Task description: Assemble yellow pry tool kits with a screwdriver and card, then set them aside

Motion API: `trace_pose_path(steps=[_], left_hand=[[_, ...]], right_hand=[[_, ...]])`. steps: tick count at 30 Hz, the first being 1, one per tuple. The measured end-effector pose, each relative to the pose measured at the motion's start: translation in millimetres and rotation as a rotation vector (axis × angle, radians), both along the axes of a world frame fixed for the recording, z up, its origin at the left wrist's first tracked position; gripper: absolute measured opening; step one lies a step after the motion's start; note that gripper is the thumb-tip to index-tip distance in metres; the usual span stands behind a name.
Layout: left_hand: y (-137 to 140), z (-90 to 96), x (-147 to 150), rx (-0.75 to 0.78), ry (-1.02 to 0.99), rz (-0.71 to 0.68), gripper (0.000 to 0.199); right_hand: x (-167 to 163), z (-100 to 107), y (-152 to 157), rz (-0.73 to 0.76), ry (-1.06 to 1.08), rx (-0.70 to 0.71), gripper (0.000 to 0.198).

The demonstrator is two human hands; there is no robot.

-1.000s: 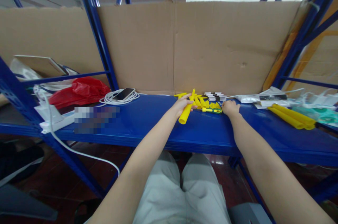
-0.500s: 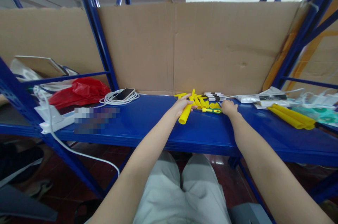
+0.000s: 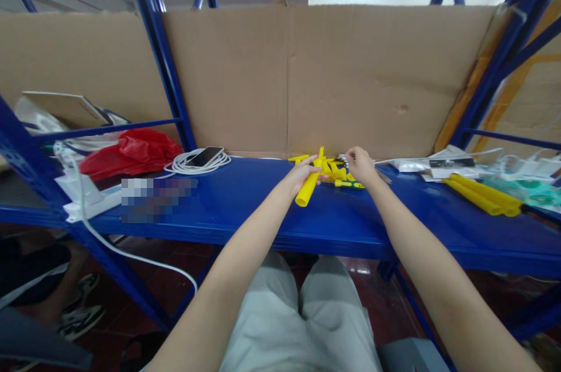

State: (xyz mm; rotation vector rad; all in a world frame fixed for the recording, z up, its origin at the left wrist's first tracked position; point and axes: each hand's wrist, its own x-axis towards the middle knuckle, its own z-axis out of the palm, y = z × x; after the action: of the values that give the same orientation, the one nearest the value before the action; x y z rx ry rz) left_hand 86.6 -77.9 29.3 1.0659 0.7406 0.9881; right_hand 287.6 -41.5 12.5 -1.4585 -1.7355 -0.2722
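Note:
My left hand [image 3: 301, 176] is closed around a yellow hollow tube [image 3: 308, 190], whose open end points down toward me and whose narrow end points to the cardboard. To its right, my right hand [image 3: 360, 164] is held with the fingers pinched above a row of small white-and-black pieces [image 3: 340, 157]. What the fingertips hold, if anything, is too small to make out. Between the hands lie several yellow plastic pieces [image 3: 337, 172]. In front of them is a tool with a yellow-and-green handle [image 3: 349, 184], like a screwdriver.
The blue shelf [image 3: 245, 202] is backed by cardboard [image 3: 350, 80]. On the left lie a phone [image 3: 207, 156] on a coiled white cable [image 3: 175, 170], a red bag [image 3: 135, 153] and a white power strip [image 3: 94, 202]. Yellow tubes [image 3: 482, 195] and white packets [image 3: 451, 166] are on the right.
My right hand has moved left and slightly away from me, from beside the tool's handle to above the white-and-black pieces. My left hand stays put with the yellow tube.

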Motion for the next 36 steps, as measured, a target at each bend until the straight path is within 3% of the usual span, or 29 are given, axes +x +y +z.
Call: trace_pose_path(steps=[4, 10, 19, 28, 36], left_hand=[[-0.9, 1.8, -0.1, 0.009, -0.031, -0.055, 0.071], [5.2, 0.2, -3.4, 0.019, -0.068, -0.179, 0.073], [4.8, 0.3, -8.6, -0.027, -0.056, -0.217, 0.067], [17.7, -6.4, -9.9, -0.014, -0.054, -0.290, 0.066], [4.0, 0.2, -8.9, -0.021, 0.077, -0.221, 0.063]], right_hand=[[-19.5, 0.7, -0.4, 0.223, 0.053, 0.124, 0.008], [-33.5, 2.9, -7.4, 0.368, 0.050, 0.201, 0.008], [-32.0, 1.5, -5.5, 0.405, 0.038, 0.152, 0.009], [-31.9, -0.3, -3.2, 0.342, 0.052, 0.083, 0.010], [-30.0, 0.5, -3.3, 0.363, 0.051, 0.020, 0.009]])
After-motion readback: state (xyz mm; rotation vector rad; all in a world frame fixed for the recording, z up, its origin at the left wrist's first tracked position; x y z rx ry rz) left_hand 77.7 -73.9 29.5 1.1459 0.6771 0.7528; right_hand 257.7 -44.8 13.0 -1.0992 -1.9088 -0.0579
